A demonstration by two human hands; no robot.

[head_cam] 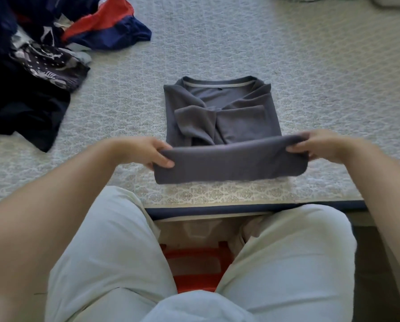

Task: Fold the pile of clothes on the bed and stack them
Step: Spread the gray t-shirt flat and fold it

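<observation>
A grey shirt [222, 117] lies on the bed [310, 89] with its collar at the far end and both sleeves folded across its middle. Its near hem is lifted off the bed and turned up toward the collar. My left hand [148, 151] pinches the left corner of that lifted edge, thumb on top. My right hand [319, 146] pinches the right corner the same way. A pile of unfolded clothes [38, 63] sits at the far left: dark blue, red and patterned black pieces.
The bed has a pale patterned cover and a dark near edge [240, 209]. My legs in light trousers [115, 263] fill the foreground, with something red [194, 268] on the floor between them. Pale fabric [394, 1] shows at the far right corner.
</observation>
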